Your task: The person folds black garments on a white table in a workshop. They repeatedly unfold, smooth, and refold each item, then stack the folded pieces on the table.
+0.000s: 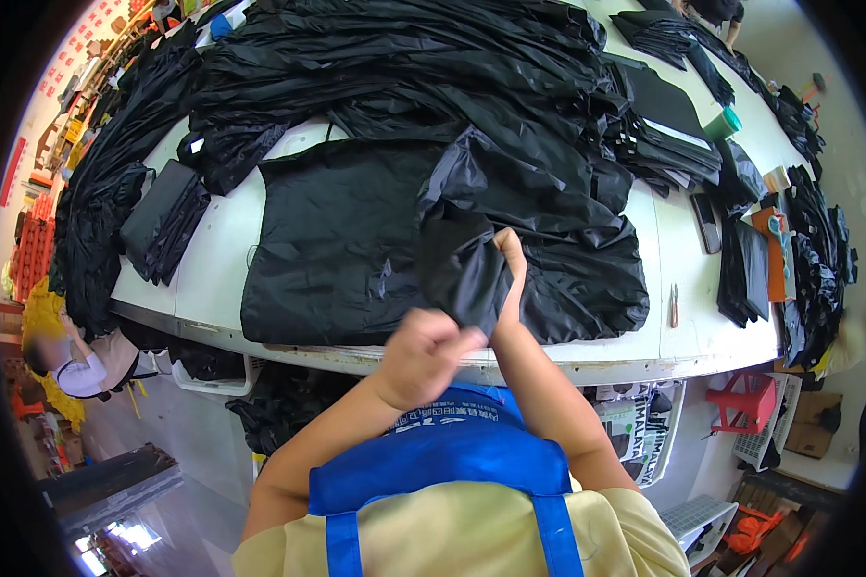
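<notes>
Both hands [423, 356] [510, 269] clenched on crinkly black nylon garment [466, 264] at near worktop [212, 279] edge; big unfolded black heap [404, 67] far side, barely started.

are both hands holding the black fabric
Yes, the left hand pinches the lower edge of the black fabric piece while the right hand grips it higher up.

right hand [512, 252] mostly hidden inside black fabric [466, 269]
</notes>
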Action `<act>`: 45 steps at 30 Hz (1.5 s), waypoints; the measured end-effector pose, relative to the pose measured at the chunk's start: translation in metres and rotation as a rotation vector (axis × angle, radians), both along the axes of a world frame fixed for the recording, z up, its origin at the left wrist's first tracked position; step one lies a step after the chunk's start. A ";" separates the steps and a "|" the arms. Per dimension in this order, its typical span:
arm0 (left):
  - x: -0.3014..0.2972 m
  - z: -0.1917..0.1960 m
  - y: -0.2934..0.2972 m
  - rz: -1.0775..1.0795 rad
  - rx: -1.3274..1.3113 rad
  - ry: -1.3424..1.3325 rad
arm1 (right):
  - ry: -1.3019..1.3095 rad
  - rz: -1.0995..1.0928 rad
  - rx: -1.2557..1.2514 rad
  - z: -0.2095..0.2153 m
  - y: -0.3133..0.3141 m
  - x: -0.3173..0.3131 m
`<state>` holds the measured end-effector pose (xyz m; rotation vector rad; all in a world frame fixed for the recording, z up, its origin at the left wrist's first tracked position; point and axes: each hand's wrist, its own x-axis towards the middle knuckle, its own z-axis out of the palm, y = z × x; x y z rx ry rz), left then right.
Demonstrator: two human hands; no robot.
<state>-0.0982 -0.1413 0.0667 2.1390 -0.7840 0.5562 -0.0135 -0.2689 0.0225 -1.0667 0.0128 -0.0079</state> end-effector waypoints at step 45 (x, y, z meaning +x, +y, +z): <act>0.140 -0.139 0.343 0.676 -0.079 0.587 | -0.084 0.816 -1.663 -0.031 -0.121 0.082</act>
